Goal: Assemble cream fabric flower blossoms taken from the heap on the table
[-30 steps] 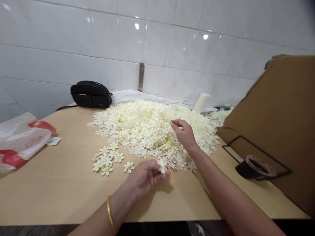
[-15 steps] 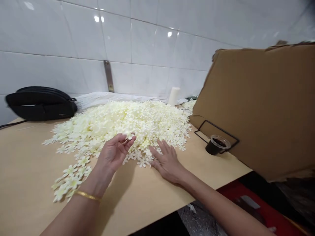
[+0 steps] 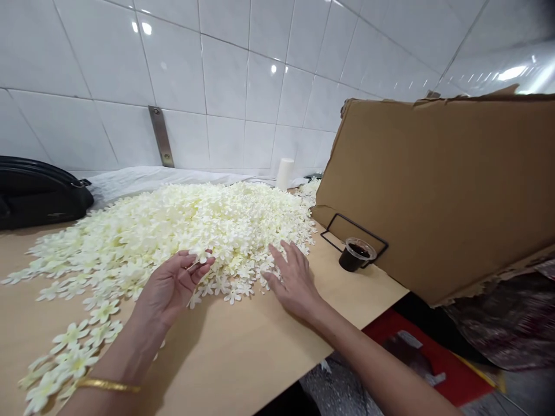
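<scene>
A broad heap of pale cream artificial flowers (image 3: 208, 214) is spread over the tabletop (image 3: 243, 352). My left hand (image 3: 173, 283), with a gold bangle (image 3: 108, 385) at the wrist, pinches a small white flower (image 3: 200, 256) between thumb and fingers just in front of the heap. To its right, my right hand (image 3: 295, 280) rests at the heap's near right edge. Its fingers are spread over loose flowers, palm down, and it holds nothing that I can see. More loose flowers (image 3: 71, 358) lie beside my left forearm.
A large cardboard sheet (image 3: 433, 190) stands on the right, with a black wire frame (image 3: 347, 217) and a cup of dark liquid (image 3: 356, 254) before it. At the far left sits a black bag (image 3: 39, 193). A white cylinder (image 3: 284, 173) stands behind the heap, near the tiled wall.
The view has swung to the right, so everything appears further left. My left hand keeps its pinch on the flower. My right hand's fingers have lifted and curled slightly at the heap's edge.
</scene>
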A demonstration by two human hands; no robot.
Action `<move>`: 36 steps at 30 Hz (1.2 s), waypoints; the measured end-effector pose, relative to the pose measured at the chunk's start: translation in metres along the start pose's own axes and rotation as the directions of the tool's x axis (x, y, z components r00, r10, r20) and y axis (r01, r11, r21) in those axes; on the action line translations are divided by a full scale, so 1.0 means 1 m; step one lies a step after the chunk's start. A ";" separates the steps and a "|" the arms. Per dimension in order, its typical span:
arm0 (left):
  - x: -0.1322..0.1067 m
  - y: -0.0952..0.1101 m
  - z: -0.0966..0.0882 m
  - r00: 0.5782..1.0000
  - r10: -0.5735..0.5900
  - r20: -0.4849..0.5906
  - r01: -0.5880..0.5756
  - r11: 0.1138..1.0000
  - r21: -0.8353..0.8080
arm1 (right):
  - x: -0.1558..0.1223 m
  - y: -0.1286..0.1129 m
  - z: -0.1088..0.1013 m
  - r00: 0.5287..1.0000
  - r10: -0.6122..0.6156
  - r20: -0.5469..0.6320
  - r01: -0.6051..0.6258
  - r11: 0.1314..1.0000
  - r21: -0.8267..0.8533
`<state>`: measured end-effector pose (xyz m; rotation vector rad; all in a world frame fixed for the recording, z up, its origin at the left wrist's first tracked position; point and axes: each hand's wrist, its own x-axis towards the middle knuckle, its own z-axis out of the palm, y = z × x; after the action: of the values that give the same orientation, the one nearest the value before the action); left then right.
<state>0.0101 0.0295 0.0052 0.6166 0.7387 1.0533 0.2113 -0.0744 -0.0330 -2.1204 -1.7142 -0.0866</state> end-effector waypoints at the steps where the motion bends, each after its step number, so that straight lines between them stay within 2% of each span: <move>1: 0.001 0.000 0.000 1.000 0.001 0.001 -0.001 1.000 0.001 | 0.001 0.006 0.001 0.997 0.074 -0.008 -0.074 0.997 0.002; 4: 0.002 0.001 0.000 1.000 -0.003 0.000 0.003 1.000 0.002 | 0.010 0.022 0.009 0.972 0.227 0.064 -0.228 0.974 0.004; 7: -0.001 0.003 0.001 1.000 0.011 -0.026 -0.012 1.000 -0.013 | 0.020 0.023 0.011 0.975 0.202 0.088 -0.202 0.979 -0.018; 10: -0.009 0.005 0.002 0.999 0.038 -0.028 -0.039 0.998 -0.044 | 0.029 0.005 0.004 0.990 0.111 -0.082 -0.115 0.992 -0.050; 12: -0.013 0.006 0.003 0.998 0.056 0.005 -0.056 0.997 -0.056 | 0.037 -0.013 -0.004 0.975 0.008 -0.223 -0.012 1.000 -0.018; 14: -0.013 0.006 0.001 0.997 0.073 0.006 -0.072 0.995 -0.062 | 0.045 -0.031 -0.011 0.950 -0.112 -0.293 0.140 0.987 0.077; 17: -0.011 0.005 -0.002 0.992 0.121 0.019 -0.119 0.990 -0.071 | 0.052 -0.056 -0.019 0.915 -0.208 -0.346 0.296 0.928 0.226; 21: -0.011 0.001 -0.005 0.990 0.129 0.054 -0.127 0.991 -0.044 | 0.052 -0.074 -0.017 0.876 -0.262 -0.404 0.416 0.834 0.363; 25: -0.012 -0.006 -0.004 0.991 0.093 0.097 -0.091 0.996 -0.026 | 0.048 -0.076 -0.006 0.850 -0.223 -0.477 0.458 0.760 0.461; 30: -0.012 -0.010 -0.002 0.991 0.065 0.116 -0.065 0.998 -0.006 | 0.041 -0.074 0.004 0.856 -0.282 -0.432 0.495 0.687 0.532; 36: -0.015 -0.013 0.000 0.978 0.058 0.202 -0.073 0.995 0.069 | 0.036 -0.077 0.003 0.892 -0.356 -0.278 0.451 0.665 0.595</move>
<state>0.0127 0.0104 -0.0009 0.8050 0.5874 1.0097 0.1465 -0.0277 -0.0042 -1.1768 -1.7647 0.2074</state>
